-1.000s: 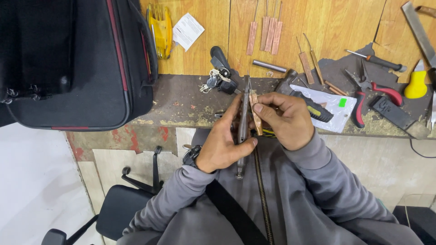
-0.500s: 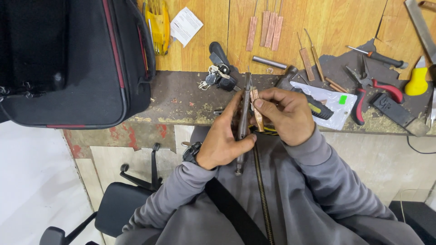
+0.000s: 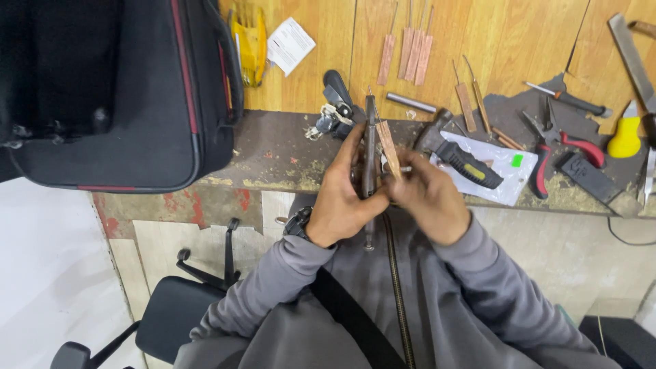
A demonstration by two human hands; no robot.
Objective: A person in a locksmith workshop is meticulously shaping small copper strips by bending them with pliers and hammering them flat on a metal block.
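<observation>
My left hand grips a long, narrow dark metal tool held upright in front of my chest, its lower end poking out below the palm. My right hand pinches a thin, flat, brownish wooden strip against the tool's upper part. Both hands touch at the fingers, just above the worn front edge of the workbench. A black watch sits on my left wrist. What the fingers cover on the tool is hidden.
A large black bag with red trim fills the bench's left. Several wooden strips, a hammer with a black-yellow grip, red-handled pliers, a yellow tool and keys lie beyond my hands. A black chair stands lower left.
My hands have stayed together on the tool and strip. The right fingers have shifted slightly along the strip, and the view has drifted a little.
</observation>
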